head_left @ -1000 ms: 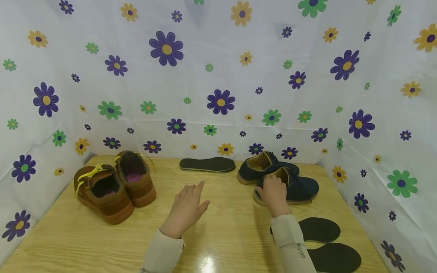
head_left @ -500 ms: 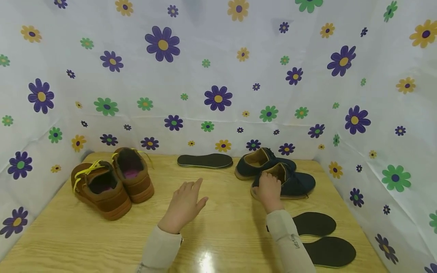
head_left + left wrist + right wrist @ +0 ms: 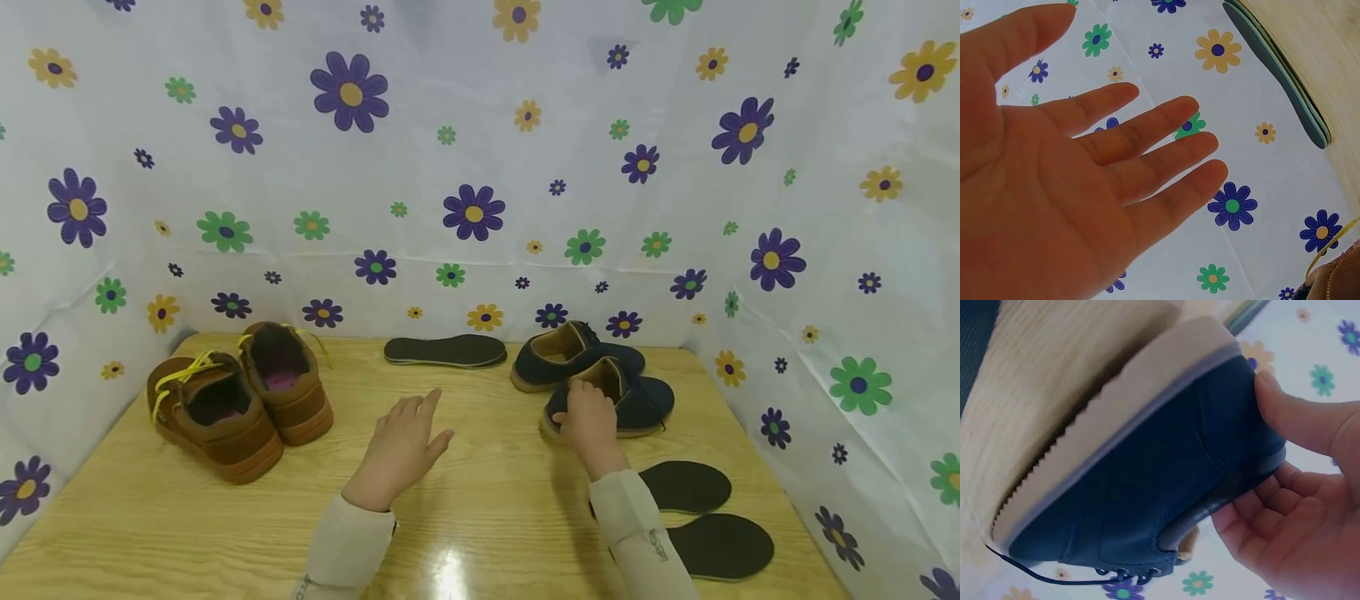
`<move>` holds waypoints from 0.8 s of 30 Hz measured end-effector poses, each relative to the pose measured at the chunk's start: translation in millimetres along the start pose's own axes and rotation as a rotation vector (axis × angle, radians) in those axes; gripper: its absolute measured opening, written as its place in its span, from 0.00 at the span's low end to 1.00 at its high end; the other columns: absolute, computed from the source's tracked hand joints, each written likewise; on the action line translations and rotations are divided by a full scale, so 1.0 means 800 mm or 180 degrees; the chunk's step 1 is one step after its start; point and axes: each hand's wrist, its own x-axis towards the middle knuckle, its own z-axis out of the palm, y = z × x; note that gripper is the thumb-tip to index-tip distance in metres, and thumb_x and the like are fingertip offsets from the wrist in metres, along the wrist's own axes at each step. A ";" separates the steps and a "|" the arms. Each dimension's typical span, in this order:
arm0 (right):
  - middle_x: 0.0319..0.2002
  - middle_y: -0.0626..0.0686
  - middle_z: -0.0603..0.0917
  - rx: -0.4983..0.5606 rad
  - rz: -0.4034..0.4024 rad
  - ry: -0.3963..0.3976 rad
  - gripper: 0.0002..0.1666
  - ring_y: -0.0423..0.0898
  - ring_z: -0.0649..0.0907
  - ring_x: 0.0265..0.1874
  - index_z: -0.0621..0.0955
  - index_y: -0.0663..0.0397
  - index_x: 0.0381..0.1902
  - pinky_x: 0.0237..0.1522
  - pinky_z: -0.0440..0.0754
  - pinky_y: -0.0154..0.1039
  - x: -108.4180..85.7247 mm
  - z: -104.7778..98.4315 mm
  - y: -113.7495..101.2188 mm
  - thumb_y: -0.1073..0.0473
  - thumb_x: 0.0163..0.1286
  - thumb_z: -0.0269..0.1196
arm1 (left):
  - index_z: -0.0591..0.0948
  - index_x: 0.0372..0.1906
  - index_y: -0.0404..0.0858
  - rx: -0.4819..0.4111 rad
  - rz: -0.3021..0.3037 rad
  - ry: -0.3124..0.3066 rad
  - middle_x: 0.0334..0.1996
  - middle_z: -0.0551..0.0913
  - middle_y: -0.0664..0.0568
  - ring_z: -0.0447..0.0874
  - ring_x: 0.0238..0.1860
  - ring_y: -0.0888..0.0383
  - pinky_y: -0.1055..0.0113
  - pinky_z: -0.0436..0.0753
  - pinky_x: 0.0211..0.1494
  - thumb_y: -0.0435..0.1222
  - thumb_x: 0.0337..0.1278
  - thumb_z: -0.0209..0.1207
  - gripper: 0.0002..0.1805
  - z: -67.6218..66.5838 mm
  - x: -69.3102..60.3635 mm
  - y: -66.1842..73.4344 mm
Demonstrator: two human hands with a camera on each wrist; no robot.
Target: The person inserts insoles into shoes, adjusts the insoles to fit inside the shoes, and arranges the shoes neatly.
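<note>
- I see the right hand (image 3: 590, 423) gripping the heel of a navy lace-up shoe with a pale sole (image 3: 654, 402), just beside its matching navy mate (image 3: 538, 356).
- Left hand (image 3: 401, 450): fingers spread, holding nothing.
- Progress, my judgement: handling of this shoe is partway, unfinished; its heel seems raised. Two flat black insoles (image 3: 687, 486) lie outside it on the wood-grain tabletop (image 3: 487, 500).
</note>
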 end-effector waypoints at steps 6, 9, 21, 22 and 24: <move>0.40 0.66 0.80 0.0070 -0.0271 -0.0032 0.30 0.62 0.81 0.39 0.75 0.73 0.49 0.43 0.79 0.55 -0.023 -0.013 -0.012 0.57 0.57 0.72 | 0.66 0.67 0.29 0.0033 0.0032 -0.0002 0.56 0.74 0.32 0.70 0.60 0.36 0.41 0.71 0.57 0.41 0.63 0.60 0.32 0.002 0.001 -0.002; 0.35 0.62 0.79 0.0054 -0.0453 -0.0092 0.26 0.59 0.80 0.35 0.76 0.70 0.44 0.40 0.79 0.53 -0.037 -0.020 -0.021 0.57 0.56 0.73 | 0.67 0.66 0.28 0.0024 0.0027 -0.0017 0.56 0.74 0.32 0.70 0.60 0.36 0.41 0.71 0.57 0.41 0.63 0.60 0.32 0.002 0.001 -0.002; 0.33 0.54 0.79 -0.0234 -0.1256 0.0050 0.26 0.51 0.79 0.30 0.77 0.62 0.41 0.31 0.76 0.42 -0.092 -0.018 -0.036 0.54 0.49 0.75 | 0.74 0.55 0.19 -0.0010 0.0205 -0.0191 0.52 0.76 0.29 0.76 0.54 0.36 0.46 0.76 0.56 0.40 0.65 0.58 0.27 0.017 0.006 0.016; 0.32 0.54 0.79 -0.0253 -0.1328 0.0070 0.27 0.50 0.78 0.29 0.77 0.61 0.41 0.30 0.74 0.41 -0.095 -0.017 -0.036 0.54 0.48 0.76 | 0.74 0.55 0.19 -0.0019 0.0220 -0.0199 0.52 0.77 0.30 0.77 0.53 0.36 0.46 0.77 0.54 0.40 0.65 0.58 0.26 0.019 0.006 0.018; 0.33 0.52 0.79 -0.0292 -0.1481 0.0115 0.27 0.49 0.78 0.29 0.78 0.59 0.41 0.29 0.73 0.39 -0.101 -0.015 -0.035 0.54 0.47 0.76 | 0.75 0.54 0.20 -0.0024 0.0232 -0.0201 0.50 0.79 0.30 0.78 0.51 0.37 0.48 0.79 0.52 0.39 0.65 0.59 0.25 0.023 0.005 0.020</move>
